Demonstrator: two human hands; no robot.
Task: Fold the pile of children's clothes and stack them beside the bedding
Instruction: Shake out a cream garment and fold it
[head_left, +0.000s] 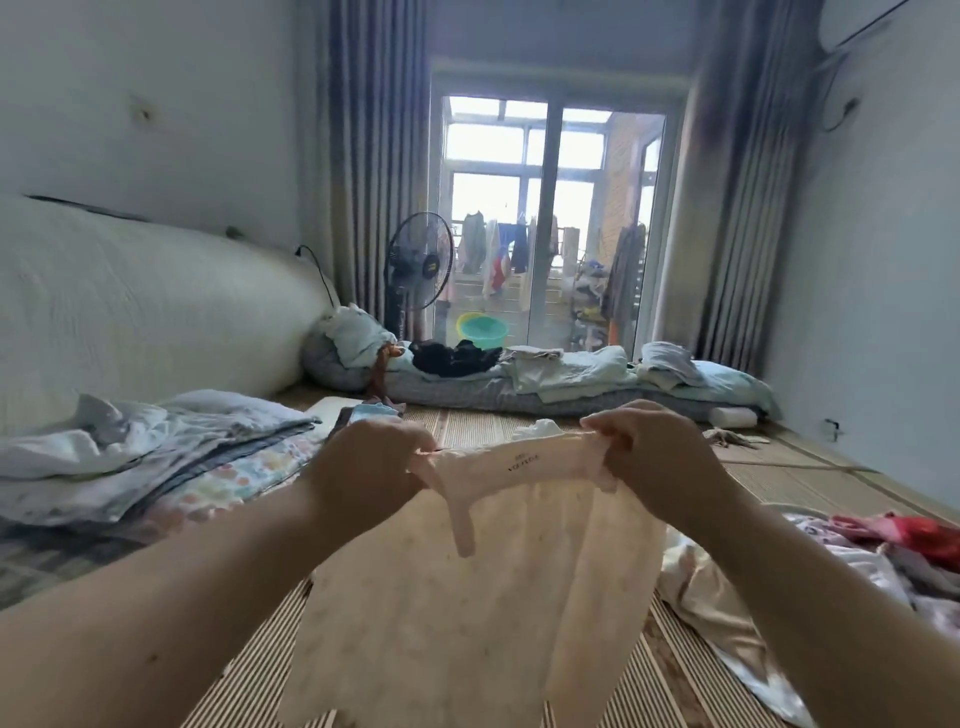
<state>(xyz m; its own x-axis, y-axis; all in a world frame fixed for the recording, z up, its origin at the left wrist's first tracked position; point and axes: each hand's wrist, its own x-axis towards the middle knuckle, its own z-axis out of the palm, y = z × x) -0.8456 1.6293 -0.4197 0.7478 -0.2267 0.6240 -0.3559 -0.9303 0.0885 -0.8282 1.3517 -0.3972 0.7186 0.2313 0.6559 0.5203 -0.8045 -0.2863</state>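
A thin pale pink children's garment (498, 571) hangs in front of me, stretched by its neckline between both hands. My left hand (369, 462) pinches the left end of the neckline and my right hand (649, 447) pinches the right end. A small printed label shows inside the collar. The unfolded pile of children's clothes (857, 561), white, pink and red, lies on the mat at the right. Folded bedding (156, 457) with a pastel print is stacked at the left. A few small folded pieces (371, 413) lie just beyond it.
A woven bamboo mat (779, 478) covers the bed. A padded white headboard (130, 306) runs along the left. At the far end lie a grey-blue quilt (571, 384) with clothes on it, a standing fan (418, 265) and the balcony door.
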